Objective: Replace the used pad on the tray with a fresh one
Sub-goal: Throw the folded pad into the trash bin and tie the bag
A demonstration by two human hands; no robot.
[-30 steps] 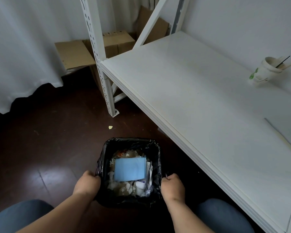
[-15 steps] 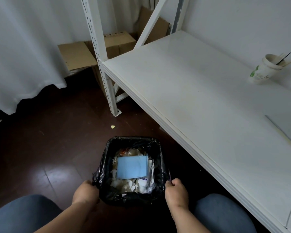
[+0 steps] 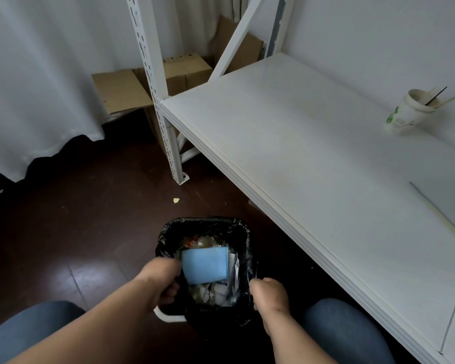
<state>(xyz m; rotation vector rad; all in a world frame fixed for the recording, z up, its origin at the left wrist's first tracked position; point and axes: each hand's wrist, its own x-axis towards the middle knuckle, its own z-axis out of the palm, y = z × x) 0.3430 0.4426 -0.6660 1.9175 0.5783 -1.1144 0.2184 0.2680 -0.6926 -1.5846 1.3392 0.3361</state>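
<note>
A person's left hand (image 3: 160,281) and right hand (image 3: 269,294), fingers curled, grip opposite sides of a small waste bin (image 3: 170,317) lined with a black bag (image 3: 243,243) on the dark floor (image 3: 90,219); the used blue pad (image 3: 205,265) lies atop the rubbish inside, beside a white shelf (image 3: 313,166)

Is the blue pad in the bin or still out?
In. The blue pad lies flat on top of the rubbish inside the black-lined bin, below its rim.
</note>
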